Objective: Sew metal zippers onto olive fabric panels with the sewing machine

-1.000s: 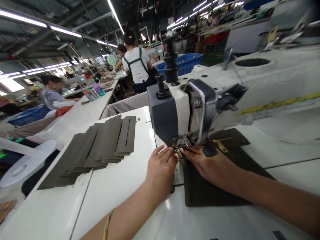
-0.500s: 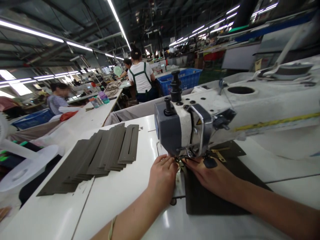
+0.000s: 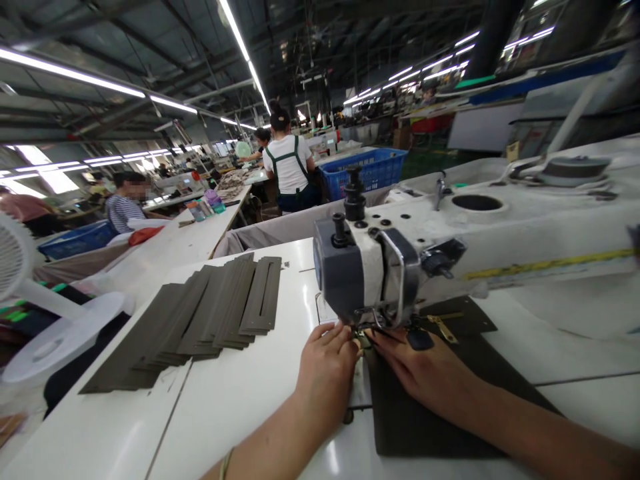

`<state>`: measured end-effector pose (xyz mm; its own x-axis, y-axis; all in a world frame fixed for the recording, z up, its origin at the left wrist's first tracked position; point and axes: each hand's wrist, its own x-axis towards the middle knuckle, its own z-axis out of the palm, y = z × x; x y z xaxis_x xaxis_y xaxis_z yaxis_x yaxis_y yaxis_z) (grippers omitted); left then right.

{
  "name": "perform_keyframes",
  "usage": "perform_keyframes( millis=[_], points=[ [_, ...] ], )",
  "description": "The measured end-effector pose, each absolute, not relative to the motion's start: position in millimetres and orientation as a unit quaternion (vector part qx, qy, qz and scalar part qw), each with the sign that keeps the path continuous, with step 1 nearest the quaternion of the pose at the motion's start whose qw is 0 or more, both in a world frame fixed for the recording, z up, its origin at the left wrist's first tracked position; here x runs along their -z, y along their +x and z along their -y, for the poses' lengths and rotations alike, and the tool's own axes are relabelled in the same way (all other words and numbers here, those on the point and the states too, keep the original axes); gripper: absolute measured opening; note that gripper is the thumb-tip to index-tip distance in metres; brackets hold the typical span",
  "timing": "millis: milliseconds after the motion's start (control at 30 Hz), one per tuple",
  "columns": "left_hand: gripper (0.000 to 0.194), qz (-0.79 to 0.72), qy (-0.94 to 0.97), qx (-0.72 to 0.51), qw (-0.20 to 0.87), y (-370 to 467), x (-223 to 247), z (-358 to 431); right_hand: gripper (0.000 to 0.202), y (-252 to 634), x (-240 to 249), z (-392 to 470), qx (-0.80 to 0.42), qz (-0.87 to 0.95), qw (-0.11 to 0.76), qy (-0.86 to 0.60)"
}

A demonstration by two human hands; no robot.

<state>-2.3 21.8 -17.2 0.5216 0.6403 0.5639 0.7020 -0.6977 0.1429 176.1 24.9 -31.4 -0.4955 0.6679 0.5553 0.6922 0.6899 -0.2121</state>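
Under the head of a white and grey sewing machine (image 3: 343, 267) lies a dark olive panel (image 3: 415, 427) with a gold zipper pull (image 3: 443, 328) on it. My left hand (image 3: 327, 367) is beside the needle area at the panel's left edge, its fingers pressed together; what they pinch is too small to tell. My right hand (image 3: 425, 363) rests on the panel, its fingertips close to the needle and partly hidden by the machine, with the panel's edge beneath them.
Fanned stacks of olive pieces (image 3: 200, 313) lie on the white table (image 3: 225, 413) at the left. A white fan (image 3: 65, 327) stands at the far left. Beyond the machine are a blue basket (image 3: 365, 170) and a person in a white shirt (image 3: 289, 163).
The view has tilted slightly, so the scene sits a little lower. The panel's near edge reaches closer to me; both hands remain beside the needle area.
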Motion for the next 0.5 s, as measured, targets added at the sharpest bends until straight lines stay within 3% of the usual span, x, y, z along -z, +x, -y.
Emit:
perform_keyframes(
  millis=[167,333,500],
  points=[
    [0.018,0.439,-0.841,0.316,-0.019,-5,13,-20,0.029,177,39,-30,0.119,0.84,0.301,-0.436],
    [0.03,0.547,-0.791,0.271,-0.034,-7,7,5,0.055,193,48,-6,0.205,0.814,0.256,-0.479],
    [0.049,0.507,-0.809,0.26,-0.143,-1,16,58,0.081,200,68,61,0.248,0.817,0.263,-0.45]
  ],
)
